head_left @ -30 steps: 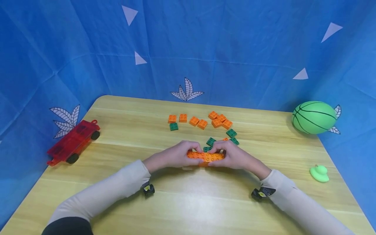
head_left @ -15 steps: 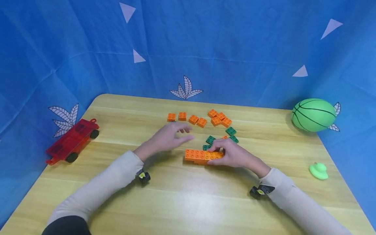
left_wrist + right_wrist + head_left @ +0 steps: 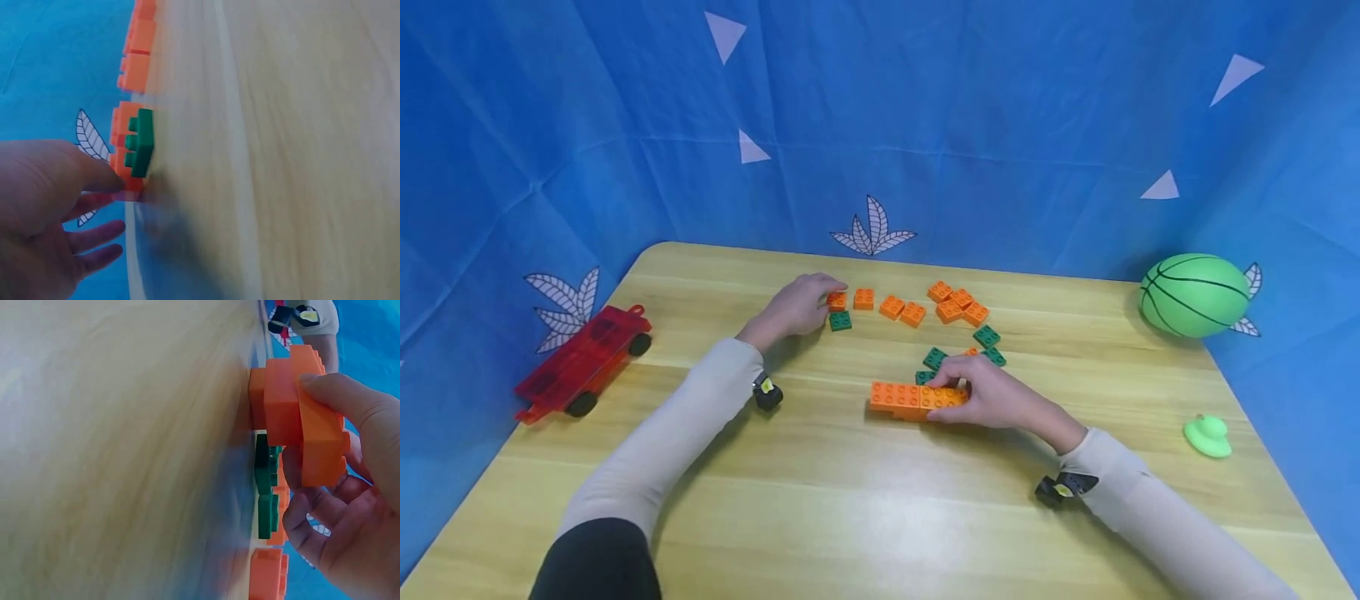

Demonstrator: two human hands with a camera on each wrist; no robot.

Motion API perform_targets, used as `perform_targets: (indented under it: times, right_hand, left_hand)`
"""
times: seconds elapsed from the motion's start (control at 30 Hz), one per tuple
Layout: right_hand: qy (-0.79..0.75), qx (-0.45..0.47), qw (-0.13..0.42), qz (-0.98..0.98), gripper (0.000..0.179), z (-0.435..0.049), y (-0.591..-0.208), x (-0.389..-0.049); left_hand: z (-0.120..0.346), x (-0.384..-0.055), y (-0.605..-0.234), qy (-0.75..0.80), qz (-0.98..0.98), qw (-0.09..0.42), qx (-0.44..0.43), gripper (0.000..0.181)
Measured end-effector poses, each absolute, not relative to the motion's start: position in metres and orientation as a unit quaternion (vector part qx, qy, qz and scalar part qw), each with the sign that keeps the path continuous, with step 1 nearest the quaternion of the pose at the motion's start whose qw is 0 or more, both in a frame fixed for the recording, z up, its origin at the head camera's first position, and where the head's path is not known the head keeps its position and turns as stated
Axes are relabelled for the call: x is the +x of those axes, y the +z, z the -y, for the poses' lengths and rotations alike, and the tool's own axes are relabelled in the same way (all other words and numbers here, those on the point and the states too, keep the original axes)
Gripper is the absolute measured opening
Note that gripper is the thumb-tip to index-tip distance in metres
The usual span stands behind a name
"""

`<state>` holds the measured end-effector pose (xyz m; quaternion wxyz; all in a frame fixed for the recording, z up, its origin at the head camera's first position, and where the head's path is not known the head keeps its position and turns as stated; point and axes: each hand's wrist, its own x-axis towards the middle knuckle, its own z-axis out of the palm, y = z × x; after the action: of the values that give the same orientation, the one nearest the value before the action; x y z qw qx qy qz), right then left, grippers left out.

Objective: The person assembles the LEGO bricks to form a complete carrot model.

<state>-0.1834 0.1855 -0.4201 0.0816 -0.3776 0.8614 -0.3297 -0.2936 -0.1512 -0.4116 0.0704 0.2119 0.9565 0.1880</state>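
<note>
My right hand (image 3: 996, 392) grips a built-up bar of orange building bricks (image 3: 895, 395) by its right end, over the middle of the table. The right wrist view shows the thumb on one side of the joined bricks (image 3: 319, 428) and fingers on the other. At the back left, the thumb and fingers of my left hand (image 3: 796, 307) pinch a small orange building brick (image 3: 837, 301), with that hand's other fingers loose beside it. A flat green brick (image 3: 840, 321) lies just in front; in the left wrist view the green brick (image 3: 144, 144) partly covers the orange ones.
Several loose orange bricks (image 3: 913, 314) lie along the back. Green bricks (image 3: 987, 337) lie behind my right hand. A red toy wagon (image 3: 585, 358) stands at the left edge; a green ball (image 3: 1195, 295) and a green toy duck (image 3: 1208, 436) are at the right.
My left hand has let go of the orange brick bar and moved back and left to the small orange brick. My right hand keeps its grip on the bar in nearly the same place.
</note>
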Motion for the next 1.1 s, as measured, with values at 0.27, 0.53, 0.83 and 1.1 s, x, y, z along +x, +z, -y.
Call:
perform_targets:
  times: [0.27, 0.53, 0.83, 1.1]
  right_hand:
    - [-0.277, -0.387, 0.065, -0.877, 0.040, -0.183, -0.413, -0.181]
    - [-0.260, -0.458, -0.021, -0.850, 0.050, -0.177, -0.413, -0.173]
    - [-0.259, -0.453, -0.050, -0.852, 0.027, -0.170, -0.420, -0.166]
    - [-0.300, -0.433, -0.020, -0.850, 0.011, -0.169, -0.423, -0.168]
  left_hand:
    - [0.153, -0.296, -0.416, 0.172, -0.961, 0.056, 0.210, 0.047]
    - [0.157, -0.297, -0.419, 0.179, -0.962, 0.065, 0.194, 0.051]
    - [0.161, -0.294, -0.417, 0.209, -0.957, 0.072, 0.187, 0.045]
    - [0.166, -0.291, -0.417, 0.232, -0.954, 0.070, 0.179, 0.045]
